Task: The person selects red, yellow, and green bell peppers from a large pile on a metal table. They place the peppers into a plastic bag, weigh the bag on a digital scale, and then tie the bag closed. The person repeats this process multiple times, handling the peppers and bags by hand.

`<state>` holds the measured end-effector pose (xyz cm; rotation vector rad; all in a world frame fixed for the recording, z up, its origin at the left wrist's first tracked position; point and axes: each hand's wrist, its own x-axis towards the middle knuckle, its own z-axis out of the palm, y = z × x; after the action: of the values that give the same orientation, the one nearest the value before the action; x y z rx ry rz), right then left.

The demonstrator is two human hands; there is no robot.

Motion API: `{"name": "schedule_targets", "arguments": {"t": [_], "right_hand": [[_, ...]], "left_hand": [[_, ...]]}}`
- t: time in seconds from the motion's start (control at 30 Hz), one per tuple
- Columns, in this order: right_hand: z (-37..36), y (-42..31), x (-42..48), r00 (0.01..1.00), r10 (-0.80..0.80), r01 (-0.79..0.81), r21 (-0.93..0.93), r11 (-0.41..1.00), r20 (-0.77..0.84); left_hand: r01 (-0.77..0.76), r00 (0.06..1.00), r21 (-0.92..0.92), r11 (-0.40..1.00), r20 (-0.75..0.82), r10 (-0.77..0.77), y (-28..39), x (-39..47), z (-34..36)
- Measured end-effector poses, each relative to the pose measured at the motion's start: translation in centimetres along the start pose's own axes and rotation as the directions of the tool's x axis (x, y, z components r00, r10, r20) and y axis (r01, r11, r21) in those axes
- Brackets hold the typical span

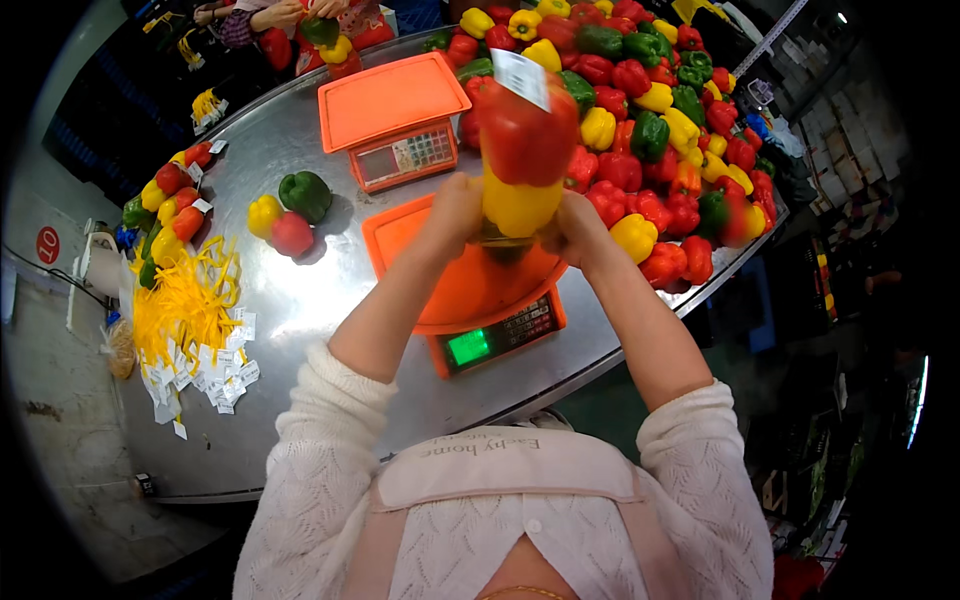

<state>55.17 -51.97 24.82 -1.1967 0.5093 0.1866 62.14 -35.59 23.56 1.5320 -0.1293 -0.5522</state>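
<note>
My left hand (456, 214) and my right hand (579, 229) hold the two sides of a pack of stacked bell peppers (521, 199), raised above the near scale. Its red pepper (525, 139) is uppermost, with a yellow one beneath; the lowest part is mostly hidden, and the wrapping looks like clear film. A white printed label (521, 79) stands at the pack's top end. Below the hands lies the orange pan (457, 292) of a digital scale, whose display (468, 346) glows green. My fingertips are largely hidden behind the pack.
Another orange scale (394, 101) stands behind. Loose bell peppers (652, 139) pile up at right. Three peppers (289, 214) sit left of the scales, near yellow labelled strips (184, 307) and packed peppers (169, 195). Across the metal table (315, 375), another person's hands (304, 11) hold peppers.
</note>
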Motion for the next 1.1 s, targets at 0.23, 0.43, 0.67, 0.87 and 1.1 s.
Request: {"name": "schedule_targets", "arguments": {"t": [0.23,0.43,0.67,0.87,1.1], "right_hand": [[-1.2,1.6,1.2,0.999,0.012,-0.013,0.01,1.0,0.043],[-0.6,2.6,1.7,0.996,0.067,-0.065,0.04,0.997,-0.058],[-0.9,3.8,3.1,0.99,0.092,-0.07,0.197,0.978,-0.105],[-1.4,6.4,4.3,0.945,-0.326,0.277,-0.519,0.808,-0.003],[-2.3,5.9,3.6,0.992,-0.118,0.118,0.001,0.993,0.055]], "left_hand": [[-0.012,0.999,0.128,0.992,-0.044,0.017,-0.1,-0.3,0.0],[-0.026,0.994,0.059,0.998,-0.109,0.033,-2.2,0.8,0.0],[0.038,0.994,-0.009,0.999,-0.101,-0.039,-2.9,0.6,0.2],[-0.089,0.963,0.319,0.944,-0.214,0.163,-10.1,3.3,-1.3],[-0.157,0.934,0.372,0.915,-0.246,0.26,-9.3,2.9,0.6]]}}
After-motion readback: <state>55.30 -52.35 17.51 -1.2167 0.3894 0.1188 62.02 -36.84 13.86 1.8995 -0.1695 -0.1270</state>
